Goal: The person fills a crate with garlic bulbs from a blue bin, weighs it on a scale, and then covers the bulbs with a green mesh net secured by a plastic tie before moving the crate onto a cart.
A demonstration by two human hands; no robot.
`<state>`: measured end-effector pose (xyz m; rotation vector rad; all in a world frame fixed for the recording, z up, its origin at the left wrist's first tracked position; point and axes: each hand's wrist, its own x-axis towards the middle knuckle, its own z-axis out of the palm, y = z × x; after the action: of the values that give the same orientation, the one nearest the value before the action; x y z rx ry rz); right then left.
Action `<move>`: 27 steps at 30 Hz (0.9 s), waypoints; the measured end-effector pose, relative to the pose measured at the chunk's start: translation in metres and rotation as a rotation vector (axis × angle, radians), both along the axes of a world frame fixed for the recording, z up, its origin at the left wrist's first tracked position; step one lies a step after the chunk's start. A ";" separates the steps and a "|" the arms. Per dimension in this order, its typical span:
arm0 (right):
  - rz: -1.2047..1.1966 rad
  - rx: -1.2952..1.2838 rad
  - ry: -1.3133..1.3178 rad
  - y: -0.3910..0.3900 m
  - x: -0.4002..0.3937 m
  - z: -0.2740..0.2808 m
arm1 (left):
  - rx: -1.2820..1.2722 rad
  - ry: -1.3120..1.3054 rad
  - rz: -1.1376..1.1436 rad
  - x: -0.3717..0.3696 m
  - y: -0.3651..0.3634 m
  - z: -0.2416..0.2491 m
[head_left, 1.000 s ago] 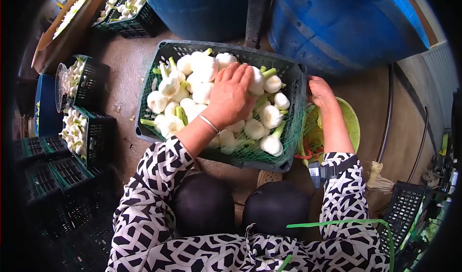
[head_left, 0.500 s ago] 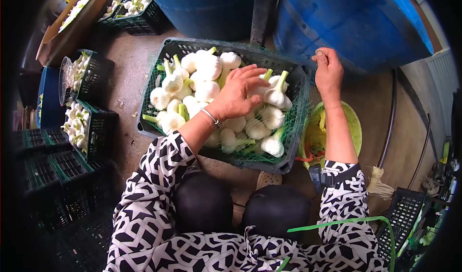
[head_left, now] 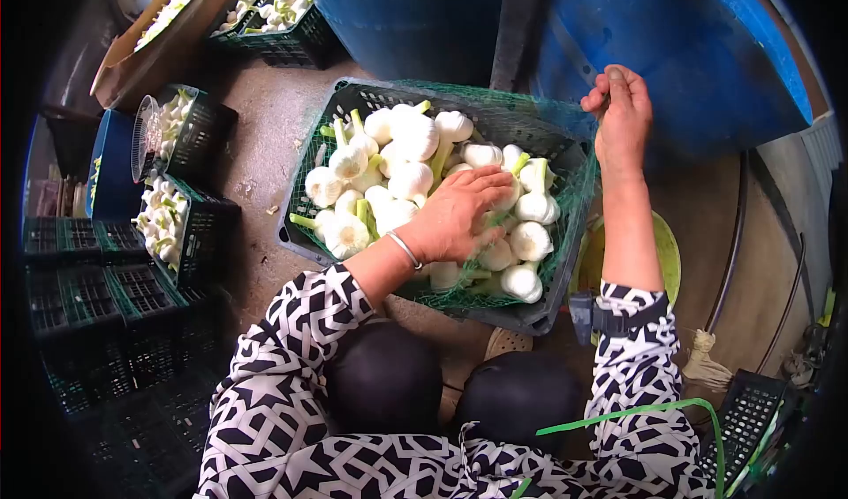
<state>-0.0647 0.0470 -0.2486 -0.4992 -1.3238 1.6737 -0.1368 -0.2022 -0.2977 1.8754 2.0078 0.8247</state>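
Garlic bulbs (head_left: 412,137) with short green stems fill a dark plastic crate (head_left: 305,245) in front of my knees. Green netting (head_left: 565,121) lines the crate and stretches up at its far right corner. My left hand (head_left: 464,212) lies palm down on the bulbs near the middle, fingers extended. Beyond the crate's right side, my right hand (head_left: 623,115) is raised with its fingers curled closed on the netting's edge; the exact pinch is partly hidden by the fingers.
Two large blue barrels (head_left: 406,22) stand behind the crate. More garlic crates (head_left: 208,234) and stacked black crates (head_left: 79,322) line the left. A yellow-green bucket (head_left: 667,256) sits under my right forearm. A green strap (head_left: 636,415) crosses near my right sleeve.
My right hand has moved up and slightly away, drawing the netting with it. My left hand has shifted a little lower over the bulbs. The whole view has shifted slightly.
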 end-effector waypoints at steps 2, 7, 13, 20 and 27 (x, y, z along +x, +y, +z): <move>0.113 0.365 0.014 -0.053 0.018 0.037 | 0.051 -0.226 0.064 -0.007 -0.015 0.009; 0.274 0.724 -0.007 -0.119 0.039 0.062 | 0.004 0.264 0.439 -0.083 -0.023 0.066; 0.294 0.202 0.205 -0.053 0.003 0.072 | -0.188 0.548 0.341 -0.069 0.016 0.006; 0.360 0.344 0.156 -0.084 0.023 0.082 | 0.057 0.353 0.170 -0.064 0.000 -0.003; 0.457 0.295 0.140 -0.081 0.003 0.090 | -0.012 -0.543 0.328 -0.115 -0.044 0.049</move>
<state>-0.0613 -0.0341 -0.1587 0.1032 -1.6277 1.7885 -0.2516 -0.2466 -0.2484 1.1477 1.9613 1.2421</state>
